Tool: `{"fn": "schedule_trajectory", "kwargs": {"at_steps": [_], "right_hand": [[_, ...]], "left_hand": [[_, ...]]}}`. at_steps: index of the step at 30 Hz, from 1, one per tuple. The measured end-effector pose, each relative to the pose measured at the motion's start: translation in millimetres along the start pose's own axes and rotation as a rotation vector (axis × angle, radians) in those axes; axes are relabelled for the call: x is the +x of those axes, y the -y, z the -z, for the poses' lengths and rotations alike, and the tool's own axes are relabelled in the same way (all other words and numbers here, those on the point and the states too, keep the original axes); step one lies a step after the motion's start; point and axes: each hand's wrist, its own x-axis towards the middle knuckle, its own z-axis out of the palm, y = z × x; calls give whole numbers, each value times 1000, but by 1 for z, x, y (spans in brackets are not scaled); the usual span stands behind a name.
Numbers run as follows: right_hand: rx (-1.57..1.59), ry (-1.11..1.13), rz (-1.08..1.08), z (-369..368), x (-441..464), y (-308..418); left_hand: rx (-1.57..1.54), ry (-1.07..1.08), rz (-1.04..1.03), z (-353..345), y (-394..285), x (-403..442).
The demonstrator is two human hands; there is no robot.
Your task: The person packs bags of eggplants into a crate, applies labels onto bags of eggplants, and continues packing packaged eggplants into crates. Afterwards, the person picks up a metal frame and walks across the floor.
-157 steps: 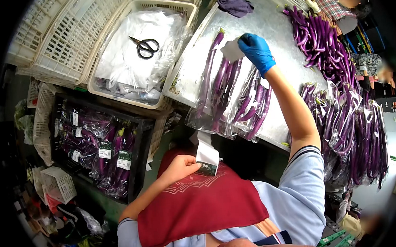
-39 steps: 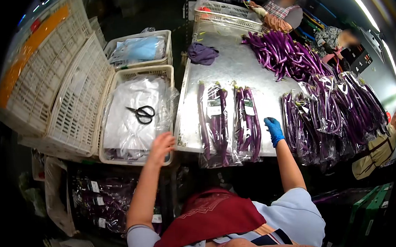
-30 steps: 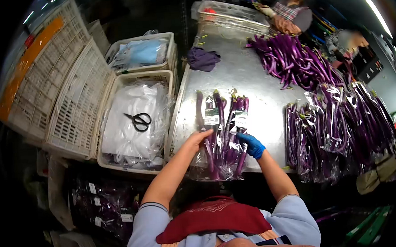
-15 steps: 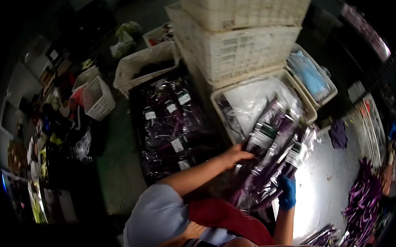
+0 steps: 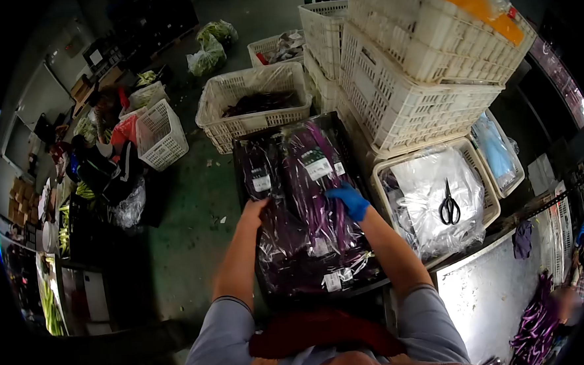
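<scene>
Reaches with two hands into one black crate [image 5: 367, 285], full of bagged eggplants [image 5: 310, 208]. Touches the near left edge of the bags with the bare left hand [image 5: 256, 211], fingers curled and partly closed, just beside one white label [image 5: 262, 183]. Rests the blue-gloved right hand [image 5: 350, 202], partly open with fingers bent, on the right side of the bags, near two more labels. Cannot tell whether either hand pinches the plastic, nor count every bag in the glare; shows at least five labels in all. Beyond the crate, shows one white basket [image 5: 219, 123] with dark contents, and farther off two bags of greens [image 5: 212, 49] on the floor. To the right, stacks at least two large white crates [image 5: 400, 101] beside one white bin [image 5: 435, 261], with one pair of scissors [image 5: 449, 208] lying on clear plastic. Farther right, includes one metal table [image 5: 489, 291] with one purple cloth [image 5: 523, 240] and one pile of loose eggplants [image 5: 534, 322].
</scene>
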Motion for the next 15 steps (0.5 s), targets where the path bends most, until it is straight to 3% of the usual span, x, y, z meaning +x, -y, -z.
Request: {"fn": "schedule_trajectory", "kwargs": {"at_steps": [1,2,3,5,7,9,11,14,15], "right_hand": [[-16,-58,-11,0,26,-10],[-63,-184,-77,-5,38,-13],[-174,-289,-17,-2,50,-27],[-367,-261,-8,34,91,-73],[-407,-391,65,26,92,-76],[-534,-402,149,19,81,-73],[-929,-414,254,20,76,-80],[-1526,-551,713,-37,13,-48],[-1641,-421,669,-39,5,-62]], "left_hand": [[182,-35,-76,1,12,5],[331,-270,112,-21,1,-14],[313,-210,193,-33,-20,-37],[460,-533,71,-33,8,-16],[522,-468,-221,-18,37,8],[768,-430,-484,-31,23,-10],[1172,-428,-792,-53,-7,-45],[1520,-261,-781,-55,13,-16],[1550,-273,-774,-58,18,-8]]}}
